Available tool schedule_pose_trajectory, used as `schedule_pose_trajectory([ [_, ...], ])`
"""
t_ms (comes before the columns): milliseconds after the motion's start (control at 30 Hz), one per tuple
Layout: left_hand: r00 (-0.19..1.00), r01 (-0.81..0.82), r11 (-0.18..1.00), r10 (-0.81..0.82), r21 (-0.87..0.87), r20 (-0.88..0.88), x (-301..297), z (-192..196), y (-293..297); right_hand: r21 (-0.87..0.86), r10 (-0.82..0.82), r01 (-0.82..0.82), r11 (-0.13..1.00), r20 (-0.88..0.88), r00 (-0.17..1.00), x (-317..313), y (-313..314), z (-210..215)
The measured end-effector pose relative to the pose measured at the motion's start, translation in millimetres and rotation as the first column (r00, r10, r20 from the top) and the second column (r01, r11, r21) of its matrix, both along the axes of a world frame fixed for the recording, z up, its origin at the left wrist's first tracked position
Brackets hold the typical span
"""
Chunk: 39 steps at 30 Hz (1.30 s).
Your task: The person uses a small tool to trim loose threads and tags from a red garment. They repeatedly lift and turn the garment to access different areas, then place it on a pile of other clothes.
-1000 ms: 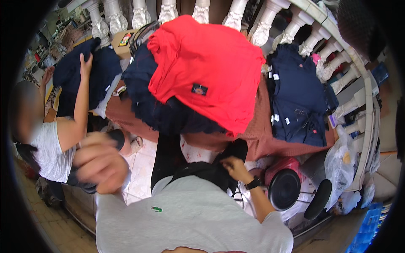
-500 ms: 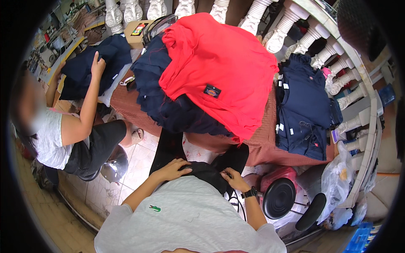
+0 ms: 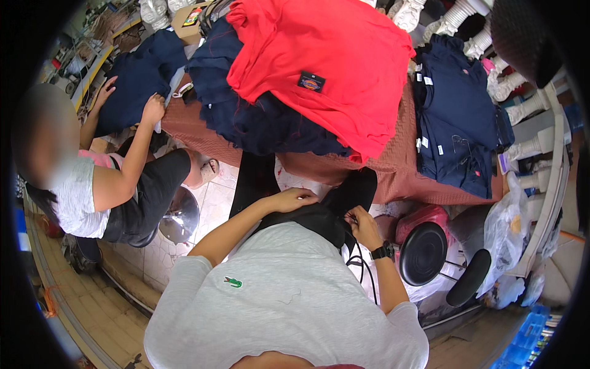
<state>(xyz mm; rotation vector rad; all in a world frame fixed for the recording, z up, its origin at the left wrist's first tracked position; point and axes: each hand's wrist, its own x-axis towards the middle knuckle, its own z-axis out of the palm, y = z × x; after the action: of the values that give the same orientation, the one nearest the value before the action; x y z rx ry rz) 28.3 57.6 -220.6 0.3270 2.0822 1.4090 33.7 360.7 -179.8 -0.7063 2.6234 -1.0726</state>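
Observation:
My left hand (image 3: 294,200) rests flat on the black trousers (image 3: 319,218) at my waist, below my grey shirt (image 3: 289,301). My right hand (image 3: 362,226), with a black watch (image 3: 382,251) on its wrist, pinches a thin black cord (image 3: 361,265) at the waistband; the cord hangs down over my right side. Just beyond both hands stands a table under a brown-red cloth (image 3: 393,172). A red shirt (image 3: 326,67) lies on top of a heap of navy garments (image 3: 258,123) on that table.
A second stack of navy shirts (image 3: 458,123) lies at the table's right. A seated person (image 3: 110,184) at the left presses both hands on another navy garment (image 3: 138,80). A black stool (image 3: 424,253), a pink stool (image 3: 421,218) and plastic bags (image 3: 507,227) stand at my right.
My left hand, raised at the left a second ago, has come down onto my waist. My right hand has stayed at the waistband. The view has tilted slightly.

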Motion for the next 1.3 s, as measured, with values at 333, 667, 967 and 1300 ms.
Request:
schedule_pose_trajectory([
  [333,0.967,0.256,0.947,-0.254,-0.194,0.035,-38,-1,40,0.090,-0.004,0.007,0.996,-0.040,0.999,17,31,9],
  [667,0.974,0.199,0.964,-0.215,-0.178,-0.077,-32,-9,41,0.085,-0.049,0.022,0.996,0.329,0.943,30,40,2],
  [967,0.770,-0.273,0.936,0.351,0.222,-0.532,-21,188,-29,-0.299,-0.101,0.006,0.954,-0.302,0.948,-42,-54,167],
  [1300,0.189,-0.622,0.714,0.535,0.321,-0.823,-60,219,-40,-0.242,-0.295,0.184,0.953,-0.587,0.754,-91,-154,216],
])
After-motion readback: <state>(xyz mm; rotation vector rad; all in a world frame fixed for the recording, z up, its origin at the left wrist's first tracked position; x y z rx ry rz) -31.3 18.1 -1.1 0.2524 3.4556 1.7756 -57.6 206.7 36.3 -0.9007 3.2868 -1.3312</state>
